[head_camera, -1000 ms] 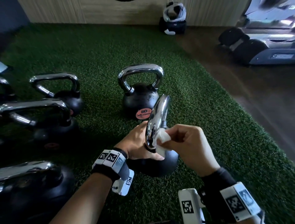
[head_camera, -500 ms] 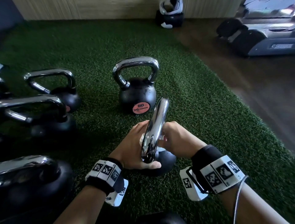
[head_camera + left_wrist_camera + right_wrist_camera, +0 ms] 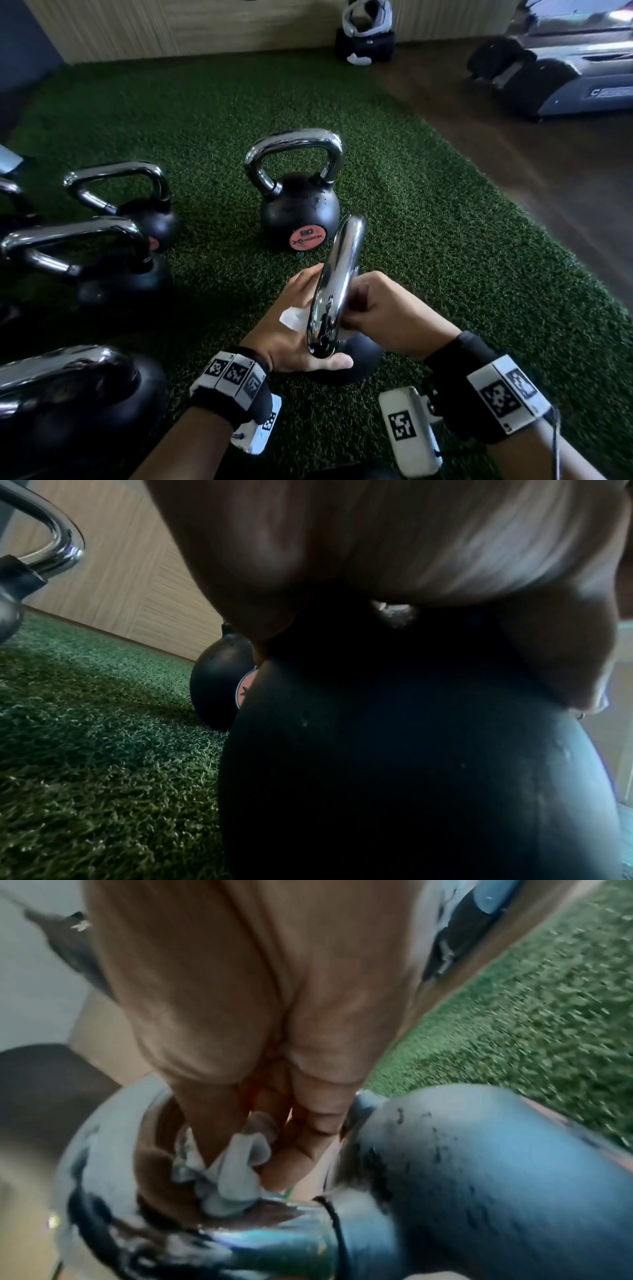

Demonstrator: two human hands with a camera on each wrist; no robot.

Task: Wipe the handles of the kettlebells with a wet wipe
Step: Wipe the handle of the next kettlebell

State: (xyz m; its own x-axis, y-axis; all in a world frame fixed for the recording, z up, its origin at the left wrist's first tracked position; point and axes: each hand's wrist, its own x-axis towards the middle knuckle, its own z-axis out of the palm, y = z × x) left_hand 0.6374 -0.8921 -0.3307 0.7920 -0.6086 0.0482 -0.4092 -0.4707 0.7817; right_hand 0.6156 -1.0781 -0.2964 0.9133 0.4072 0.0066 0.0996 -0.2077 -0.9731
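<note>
The nearest kettlebell has a black round body [image 3: 359, 363] and a chrome handle [image 3: 337, 284] seen edge-on. My left hand [image 3: 287, 329] cups the top of the body from the left, thumb stretched along its near side; in the left wrist view the palm [image 3: 377, 547] curves over the black ball [image 3: 411, 750]. My right hand [image 3: 387, 308] reaches into the handle loop from the right and pinches a crumpled white wet wipe [image 3: 291, 317] against the chrome. The right wrist view shows the fingers [image 3: 308, 1110] pressing the wipe [image 3: 232, 1175] inside the loop [image 3: 113, 1150].
A kettlebell with an orange label [image 3: 298, 205] stands just beyond on the green turf [image 3: 445, 240]. Three more kettlebells [image 3: 102, 267] crowd the left side. Wood floor [image 3: 548, 188] and a treadmill [image 3: 565, 78] lie to the right, a bag [image 3: 366, 34] by the back wall.
My right hand has pushed the wipe from the handle's right side through the loop, so the wipe now shows on the left. The left hand has stayed on the body.
</note>
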